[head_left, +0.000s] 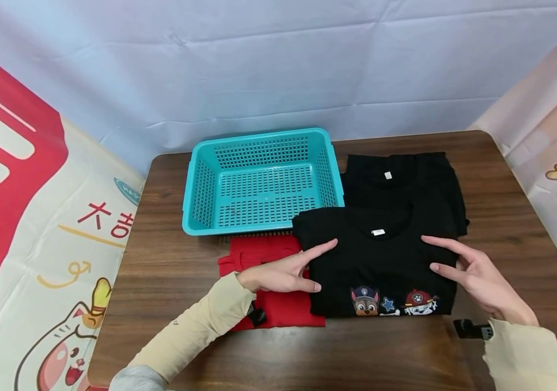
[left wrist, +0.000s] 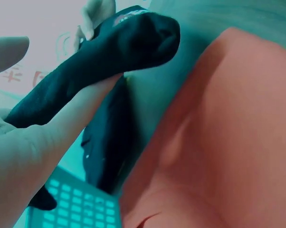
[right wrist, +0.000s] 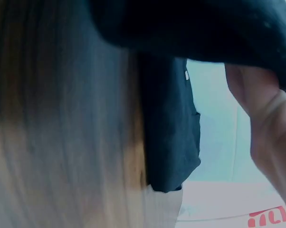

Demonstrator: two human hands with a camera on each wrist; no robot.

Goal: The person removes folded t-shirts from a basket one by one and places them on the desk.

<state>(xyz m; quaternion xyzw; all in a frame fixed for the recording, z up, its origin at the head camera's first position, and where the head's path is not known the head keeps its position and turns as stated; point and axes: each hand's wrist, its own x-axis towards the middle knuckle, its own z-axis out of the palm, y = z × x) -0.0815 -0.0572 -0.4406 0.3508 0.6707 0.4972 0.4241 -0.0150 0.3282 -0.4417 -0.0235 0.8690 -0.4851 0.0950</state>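
Note:
A folded black T-shirt (head_left: 381, 255), with cartoon dog faces printed along its near edge and a white neck label, is held between my two hands. My left hand (head_left: 283, 274) grips its left side, the thumb and a straight finger on top and other fingers underneath. On the right side my right hand (head_left: 483, 282) grips it likewise, and fingers show beneath the cloth in the right wrist view. Both wrist views show the T-shirt (left wrist: 105, 57) raised off what lies below. Under my left forearm lies a folded red garment (head_left: 278, 307), partly covered by the T-shirt.
Behind the red garment stands a turquoise plastic basket (head_left: 263, 227) with slotted walls. Another folded black garment (head_left: 400, 174) with a white label lies at the back right, partly overlapped by the held T-shirt. A wooden table (head_left: 170, 260) carries everything, with a pale curtain (head_left: 268, 70) behind.

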